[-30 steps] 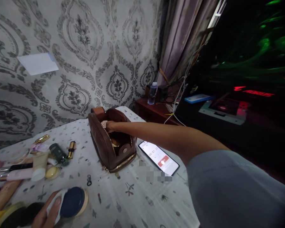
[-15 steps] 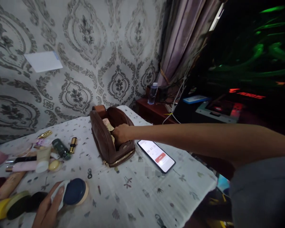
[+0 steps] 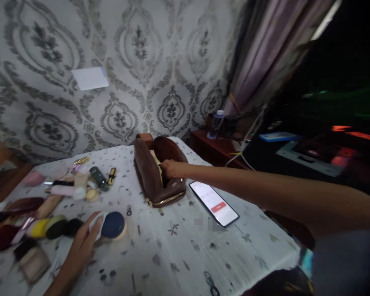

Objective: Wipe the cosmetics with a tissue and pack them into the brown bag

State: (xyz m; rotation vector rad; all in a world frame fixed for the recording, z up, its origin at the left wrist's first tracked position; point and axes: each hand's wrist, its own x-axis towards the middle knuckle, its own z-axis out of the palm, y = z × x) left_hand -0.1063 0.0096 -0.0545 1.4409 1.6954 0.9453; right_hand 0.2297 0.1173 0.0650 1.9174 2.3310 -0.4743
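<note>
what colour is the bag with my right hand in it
Dark brown; the bag shows best in the head view.

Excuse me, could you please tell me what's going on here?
A person has their right hand inside an open brown bag, its fingertips hidden from view. Their left hand grips a white piece against a round dark blue item with a pale edge. Left of the bag lie various small items, including a dark green bottle; to its right lies a lit phone.
</note>
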